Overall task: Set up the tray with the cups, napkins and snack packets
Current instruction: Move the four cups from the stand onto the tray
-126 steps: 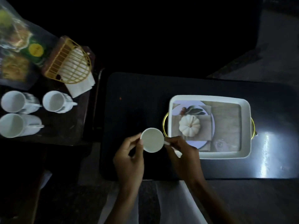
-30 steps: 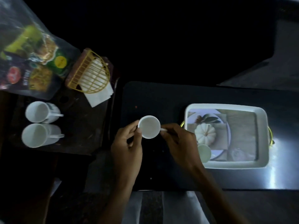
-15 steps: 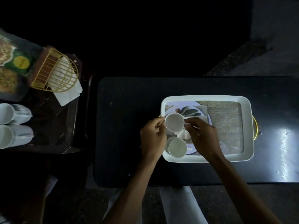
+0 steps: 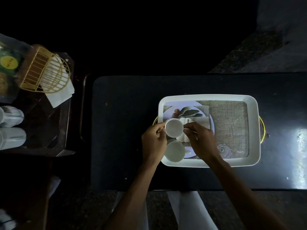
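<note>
A white tray [image 4: 252, 113] with gold handles and a printed pumpkin picture lies on the black table. One white cup [image 4: 174, 151] stands in its near left corner. Both hands hold a second white cup [image 4: 173, 127] just behind the first, over the tray's left side. My left hand [image 4: 153, 143] grips its body, and my right hand [image 4: 201, 141] pinches its handle. Two more white cups [image 4: 11, 138] lie on the side table at far left. White napkins [image 4: 58, 90] sit in a gold wire holder [image 4: 44, 71]. Snack packets [image 4: 8, 67] lie at the left edge.
A dark wooden side table [image 4: 49, 130] stands left of the black table [image 4: 119, 130]. The tray's right half shows only its burlap print. A bright glare marks the table's right end. White-clad knees show at the bottom edge.
Over four seconds the first cup was set in the tray's near left corner. In the last second both hands carried a second cup from the table over the tray's left side.
</note>
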The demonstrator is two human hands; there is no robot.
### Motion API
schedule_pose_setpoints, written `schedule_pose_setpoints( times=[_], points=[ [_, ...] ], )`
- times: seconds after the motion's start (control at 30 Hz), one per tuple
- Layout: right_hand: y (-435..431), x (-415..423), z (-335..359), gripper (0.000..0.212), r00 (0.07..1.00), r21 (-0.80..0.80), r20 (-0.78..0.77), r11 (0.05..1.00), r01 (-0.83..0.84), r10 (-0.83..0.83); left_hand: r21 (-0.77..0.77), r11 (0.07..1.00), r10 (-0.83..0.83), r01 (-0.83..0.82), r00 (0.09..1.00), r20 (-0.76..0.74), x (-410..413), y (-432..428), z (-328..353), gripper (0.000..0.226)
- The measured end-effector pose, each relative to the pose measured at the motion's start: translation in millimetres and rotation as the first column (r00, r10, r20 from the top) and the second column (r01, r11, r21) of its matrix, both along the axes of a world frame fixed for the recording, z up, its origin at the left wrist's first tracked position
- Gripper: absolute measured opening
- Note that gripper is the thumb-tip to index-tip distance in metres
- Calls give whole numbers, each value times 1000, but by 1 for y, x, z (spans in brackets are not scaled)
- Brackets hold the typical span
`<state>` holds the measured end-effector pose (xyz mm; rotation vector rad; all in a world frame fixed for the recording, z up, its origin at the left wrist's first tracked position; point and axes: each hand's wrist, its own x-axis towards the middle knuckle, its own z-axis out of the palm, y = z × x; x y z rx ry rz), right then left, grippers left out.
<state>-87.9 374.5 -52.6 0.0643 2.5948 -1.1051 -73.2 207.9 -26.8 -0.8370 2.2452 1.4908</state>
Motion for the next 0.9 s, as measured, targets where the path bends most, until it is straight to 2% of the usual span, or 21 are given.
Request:
schedule_pose_setpoints(
  times=[0.37,0.47,0.57,0.67,0.77,0.9],
  points=[
    [0,-5,8,16,998,36,55,999,-29,27,14,998,-62,63,996,-56,10,-4,-3,29],
    [-9,-2,24,23,998,104,-58,995,5,1,-138,976,-189,170,972,-137,20,-18,3,33],
    [-32,7,42,35,971,185,-211,980,-74,113,-458,848,-395,266,894,-212,36,-47,10,40],
    [-70,17,49,56,946,315,-181,927,-202,268,-695,611,-612,378,783,-112,52,-86,10,49],
    [-110,23,48,74,915,407,-128,861,-304,383,-757,436,-664,487,742,95,65,-124,10,61],
    [-172,28,40,81,874,439,-75,803,-404,481,-786,393,-600,477,781,174,83,-175,14,68]
  ],
)
